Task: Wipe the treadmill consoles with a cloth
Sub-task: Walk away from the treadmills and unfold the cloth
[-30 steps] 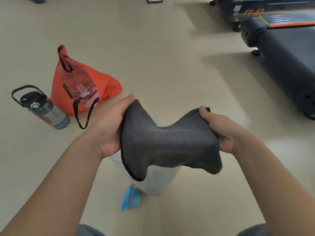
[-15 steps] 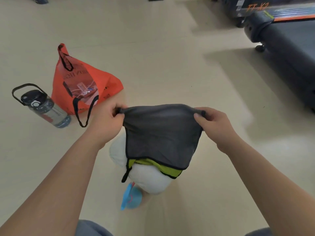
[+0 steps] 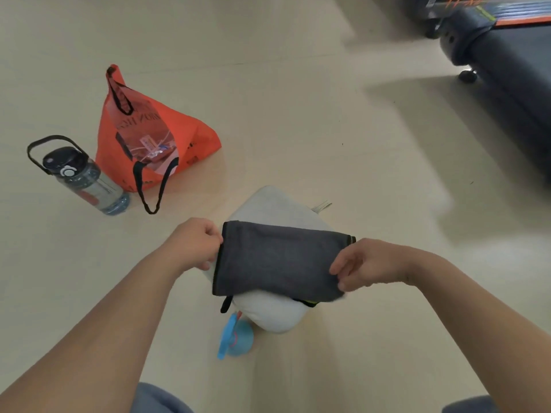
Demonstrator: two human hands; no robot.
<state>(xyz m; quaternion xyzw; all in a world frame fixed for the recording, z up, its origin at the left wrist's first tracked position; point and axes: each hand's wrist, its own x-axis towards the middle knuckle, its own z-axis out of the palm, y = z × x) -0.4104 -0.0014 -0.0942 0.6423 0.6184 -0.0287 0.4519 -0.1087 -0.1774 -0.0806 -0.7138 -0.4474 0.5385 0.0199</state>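
Cloth [image 3: 280, 259], grey and folded, hangs stretched between your hands above the floor [image 3: 298, 114]: left hand [image 3: 195, 242] and right hand [image 3: 369, 263] each pinch an end. It looks soft, light and floppy, so grip the folded edges.

Both forearms are bare from the lower corners of the frame up to the wrists, with no sleeve, watch, band or ring on either. The left hand [image 3: 195, 244] and the right hand [image 3: 371, 263] are ungloved, and the fingers [image 3: 338, 268] of the right show short nails. At the bottom edge two patches of grey-blue fabric [image 3: 158, 399] show, one lower left of centre and one at the lower right, clothing on the person's legs.
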